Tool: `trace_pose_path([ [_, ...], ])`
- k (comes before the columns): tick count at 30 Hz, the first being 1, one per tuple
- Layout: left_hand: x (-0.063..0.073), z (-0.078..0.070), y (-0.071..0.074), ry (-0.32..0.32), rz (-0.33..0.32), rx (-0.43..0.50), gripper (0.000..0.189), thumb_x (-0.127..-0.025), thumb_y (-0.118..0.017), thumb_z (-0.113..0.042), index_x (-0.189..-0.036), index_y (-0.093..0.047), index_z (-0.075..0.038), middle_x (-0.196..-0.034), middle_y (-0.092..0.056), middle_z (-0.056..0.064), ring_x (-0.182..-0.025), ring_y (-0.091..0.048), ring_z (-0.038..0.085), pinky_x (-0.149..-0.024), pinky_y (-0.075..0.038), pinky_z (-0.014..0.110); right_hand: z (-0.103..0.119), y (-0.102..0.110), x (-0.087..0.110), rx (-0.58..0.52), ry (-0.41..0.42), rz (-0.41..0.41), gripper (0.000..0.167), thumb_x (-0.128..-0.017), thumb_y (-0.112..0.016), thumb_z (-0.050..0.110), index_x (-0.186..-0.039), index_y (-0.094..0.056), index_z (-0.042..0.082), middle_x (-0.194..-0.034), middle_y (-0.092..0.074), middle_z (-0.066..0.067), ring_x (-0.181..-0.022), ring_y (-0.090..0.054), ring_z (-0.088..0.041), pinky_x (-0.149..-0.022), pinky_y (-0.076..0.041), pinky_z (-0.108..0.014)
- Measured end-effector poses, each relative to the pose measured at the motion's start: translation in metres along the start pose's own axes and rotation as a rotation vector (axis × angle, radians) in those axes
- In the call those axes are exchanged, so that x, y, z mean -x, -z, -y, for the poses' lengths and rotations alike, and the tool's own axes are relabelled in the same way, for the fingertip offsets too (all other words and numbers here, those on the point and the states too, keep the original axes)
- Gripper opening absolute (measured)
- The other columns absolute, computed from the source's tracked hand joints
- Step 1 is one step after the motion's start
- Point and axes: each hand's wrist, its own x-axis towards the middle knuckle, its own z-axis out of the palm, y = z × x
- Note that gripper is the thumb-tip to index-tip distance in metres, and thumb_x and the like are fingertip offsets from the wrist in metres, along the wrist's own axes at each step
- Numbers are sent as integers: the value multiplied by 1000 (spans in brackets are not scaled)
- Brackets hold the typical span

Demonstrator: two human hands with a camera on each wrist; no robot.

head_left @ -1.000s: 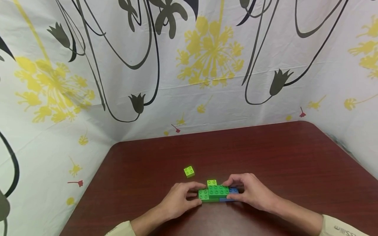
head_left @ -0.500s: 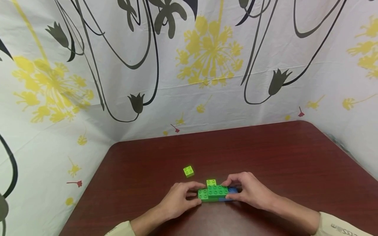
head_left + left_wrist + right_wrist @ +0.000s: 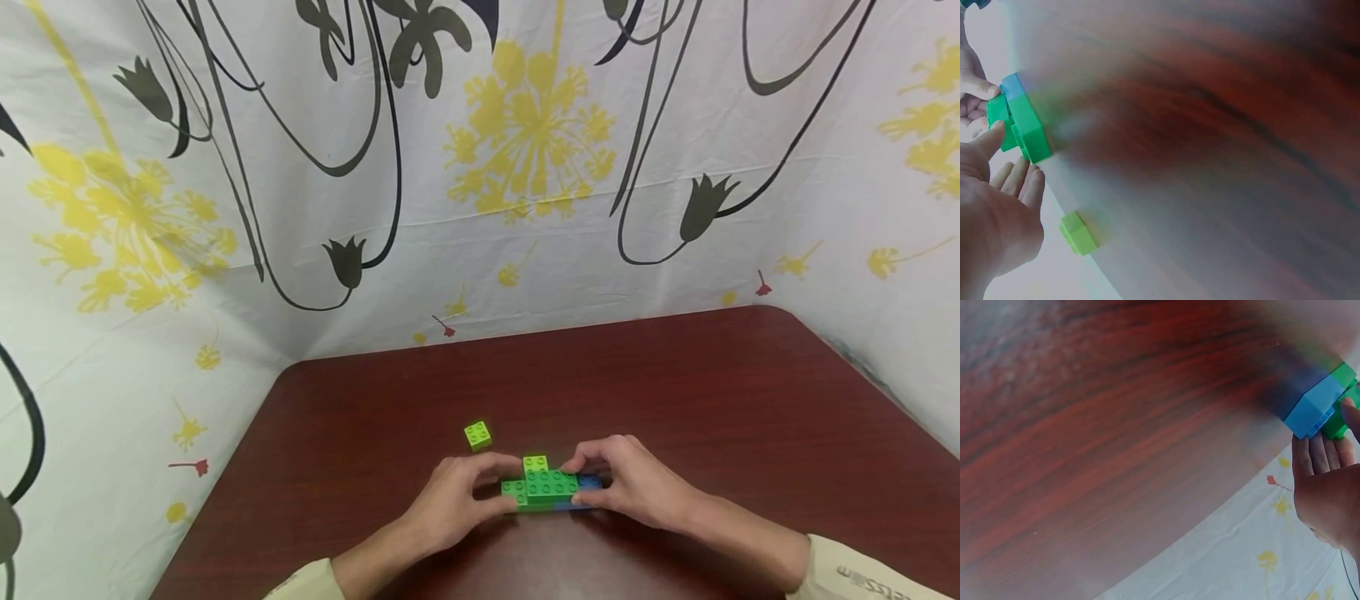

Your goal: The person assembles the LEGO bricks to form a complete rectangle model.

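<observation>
A small structure of toy building bricks lies on the table in the head view. A green eight-stud brick [image 3: 551,483] sits on top, bridging a lower green brick [image 3: 512,490] on the left and a blue brick [image 3: 590,482] on the right. Behind it shows a lime brick [image 3: 536,462]. My left hand [image 3: 448,503] holds the structure's left end, thumb at the front and fingers behind. With thumb and fingers, my right hand [image 3: 636,486] pinches the upper green brick near its right end. The left wrist view shows the lower green brick [image 3: 1030,128] beside my left fingertips [image 3: 1019,178].
A loose lime four-stud brick [image 3: 477,435] lies beyond my left hand. The dark red-brown table [image 3: 675,383] has rounded far corners. Behind it hangs a white cloth [image 3: 420,200] with a yellow and grey flower print.
My left hand has shifted slightly up and right, its thumb now overlapping the lower green brick's front corner. My right hand keeps its pinch, and the bricks keep their arrangement.
</observation>
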Motion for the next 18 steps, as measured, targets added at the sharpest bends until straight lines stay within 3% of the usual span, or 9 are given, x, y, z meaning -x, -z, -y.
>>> trace_pose_path([
  [7, -8, -8, -4, -80, -82, -62, 37, -96, -82, -28, -131, -76, -19, -124, -76, -9, -115, -70, 7, -95, -58, 29, 2, 0, -2, 5, -8, 10, 19, -88, -90, 15, -102, -78, 17, -109, -79, 1, -101, -76, -15, -82, -62, -32],
  [18, -11, -6, -16, -123, -105, -30, 29, -95, -82, -27, -123, -82, -19, -118, -77, -8, -107, -71, 4, -84, -59, 24, 0, -2, 1, -31, -10, 1, 20, -88, -89, 16, -104, -77, 16, -109, -78, 1, -101, -76, -15, -82, -62, -31],
])
